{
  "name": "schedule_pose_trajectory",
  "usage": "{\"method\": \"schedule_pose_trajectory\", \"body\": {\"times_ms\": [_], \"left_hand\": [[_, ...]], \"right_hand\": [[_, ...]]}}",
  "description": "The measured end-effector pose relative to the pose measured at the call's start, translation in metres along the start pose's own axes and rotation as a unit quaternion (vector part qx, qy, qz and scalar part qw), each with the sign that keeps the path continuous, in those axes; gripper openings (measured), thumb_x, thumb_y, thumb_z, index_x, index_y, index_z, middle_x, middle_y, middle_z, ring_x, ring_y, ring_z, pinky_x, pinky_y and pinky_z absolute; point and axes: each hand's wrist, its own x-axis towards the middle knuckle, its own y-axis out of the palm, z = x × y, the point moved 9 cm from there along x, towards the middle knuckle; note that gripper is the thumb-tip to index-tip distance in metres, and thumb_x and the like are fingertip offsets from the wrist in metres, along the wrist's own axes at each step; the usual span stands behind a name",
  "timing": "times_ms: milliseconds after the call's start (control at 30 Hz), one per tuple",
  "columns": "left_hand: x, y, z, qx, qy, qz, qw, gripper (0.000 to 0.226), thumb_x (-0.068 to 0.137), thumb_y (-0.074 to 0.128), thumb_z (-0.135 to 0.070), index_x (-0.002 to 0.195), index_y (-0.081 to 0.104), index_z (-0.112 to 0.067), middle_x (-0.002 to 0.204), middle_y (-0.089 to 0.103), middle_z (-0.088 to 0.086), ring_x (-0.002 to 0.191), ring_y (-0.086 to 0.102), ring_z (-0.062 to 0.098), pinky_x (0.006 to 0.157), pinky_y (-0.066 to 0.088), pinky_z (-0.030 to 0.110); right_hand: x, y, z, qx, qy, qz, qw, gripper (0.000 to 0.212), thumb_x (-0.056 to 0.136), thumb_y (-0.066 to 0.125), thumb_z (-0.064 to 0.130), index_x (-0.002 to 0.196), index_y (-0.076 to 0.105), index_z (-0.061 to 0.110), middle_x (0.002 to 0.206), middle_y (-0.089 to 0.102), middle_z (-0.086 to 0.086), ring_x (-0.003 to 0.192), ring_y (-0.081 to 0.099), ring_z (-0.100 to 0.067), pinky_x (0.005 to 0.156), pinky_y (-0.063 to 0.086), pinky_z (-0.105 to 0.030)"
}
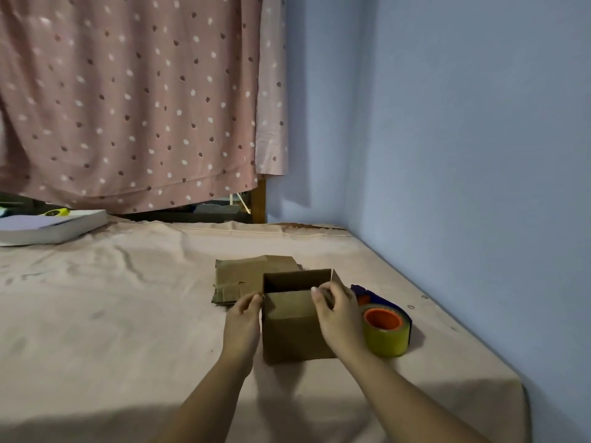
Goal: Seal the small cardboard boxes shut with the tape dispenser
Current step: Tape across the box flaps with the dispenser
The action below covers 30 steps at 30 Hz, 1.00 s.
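The box (295,330) stands on the sheet (128,302) between the left hand (242,322) and the right hand (339,316). Flat cardboard (240,279) lies behind it, the tape dispenser (387,330) just right, a book (52,227) far left.

One cardboard box (294,327) stands assembled. Behind it lies one stack of flattened cardboard pieces (236,278); more than one layer shows, but the exact number cannot be told. There is one tape dispenser (367,292), carrying one roll of tape (383,338). Two hands are in view, a left hand (243,321) and a right hand (339,314). One book (54,230) lies far left, with one yellow object (57,212) on it. One spotted curtain (128,100) hangs behind.
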Motion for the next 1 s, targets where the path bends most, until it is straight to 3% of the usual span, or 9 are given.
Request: {"method": "schedule_pose_trajectory", "body": {"times_ms": [67,133,267,400,600,767,833,933,1000], "left_hand": [[-0.002,-0.003,-0.02,-0.003,0.056,-0.035,0.998,0.034,0.1,0.042,-0.036,0.123,0.059,-0.018,0.115,0.057,-0.005,0.114,0.05,0.018,0.096,0.043,0.034],[-0.001,0.003,-0.032,0.04,0.096,-0.035,0.994,0.032,0.098,0.044,-0.039,0.124,0.057,-0.024,0.123,0.054,-0.005,0.111,0.049,0.012,0.094,0.044,0.031],[-0.002,0.012,-0.037,0.179,0.146,-0.039,0.972,0.034,0.098,0.049,-0.019,0.132,0.053,-0.021,0.135,0.045,-0.003,0.121,0.045,0.013,0.099,0.036,0.023],[-0.001,0.011,-0.034,0.179,0.165,-0.038,0.969,0.035,0.098,0.049,-0.019,0.133,0.05,-0.022,0.135,0.047,-0.003,0.121,0.045,0.012,0.099,0.036,0.023],[-0.002,0.015,-0.033,0.274,0.125,-0.064,0.951,0.046,0.097,0.046,-0.025,0.142,0.038,-0.024,0.142,0.038,0.006,0.133,0.027,0.026,0.111,0.027,0.042],[0.01,0.022,-0.028,0.234,0.026,0.003,0.972,0.055,0.096,0.042,-0.028,0.149,0.026,-0.028,0.149,0.021,0.007,0.136,0.022,0.03,0.114,0.023,0.048],[0.015,0.027,-0.024,0.22,0.019,0.046,0.974,0.061,0.094,0.045,-0.031,0.15,0.021,-0.029,0.147,0.031,0.006,0.131,0.034,0.028,0.111,0.031,0.049],[0.005,0.035,-0.024,0.244,0.042,0.093,0.964,0.07,0.094,0.049,-0.033,0.152,0.01,-0.03,0.13,0.051,-0.002,0.106,0.049,0.014,0.095,0.044,0.031],[0.002,0.036,-0.027,0.279,0.062,0.1,0.953,0.072,0.095,0.05,-0.035,0.152,0.005,-0.032,0.122,0.054,-0.004,0.098,0.048,0.012,0.082,0.043,0.028]], "right_hand": [[0.0,0.004,-0.001,-0.014,-0.006,-0.032,0.999,0.025,0.094,0.048,0.044,0.097,0.06,0.022,0.115,0.053,0.001,0.106,0.053,-0.017,0.085,0.045,-0.026],[-0.001,0.005,-0.002,-0.004,0.011,-0.062,0.998,0.027,0.095,0.05,0.042,0.099,0.065,0.019,0.125,0.051,-0.001,0.114,0.051,-0.018,0.09,0.042,-0.025],[-0.004,-0.007,0.004,-0.029,0.005,-0.126,0.992,0.031,0.093,0.054,0.039,0.102,0.073,0.016,0.139,0.042,0.001,0.125,0.039,-0.014,0.092,0.031,-0.018],[0.0,-0.007,0.002,0.027,0.021,-0.092,0.995,0.037,0.093,0.053,0.04,0.107,0.071,0.011,0.135,0.047,0.001,0.123,0.043,-0.012,0.094,0.036,-0.02],[-0.007,-0.01,0.003,0.054,0.01,-0.122,0.991,0.018,0.09,0.063,0.03,0.083,0.067,0.014,0.126,0.052,0.0,0.115,0.046,-0.011,0.085,0.035,-0.018],[0.004,-0.004,-0.003,0.139,0.069,-0.041,0.987,0.022,0.089,0.063,0.025,0.069,0.06,0.016,0.122,0.049,0.01,0.097,0.048,-0.001,0.075,0.038,-0.016],[0.003,-0.002,-0.005,0.17,0.073,-0.03,0.982,0.006,0.089,0.062,0.022,0.084,0.061,0.024,0.12,0.051,0.009,0.105,0.051,-0.009,0.081,0.045,-0.022],[-0.003,0.003,-0.005,0.186,0.082,-0.011,0.979,0.046,0.092,0.056,0.018,0.13,0.04,0.04,0.125,0.043,0.013,0.114,0.047,-0.012,0.093,0.05,-0.036],[-0.006,-0.001,0.0,0.196,0.07,-0.024,0.978,0.058,0.094,0.053,0.017,0.139,0.026,0.041,0.124,0.045,0.014,0.105,0.051,-0.006,0.083,0.049,-0.023]]}}
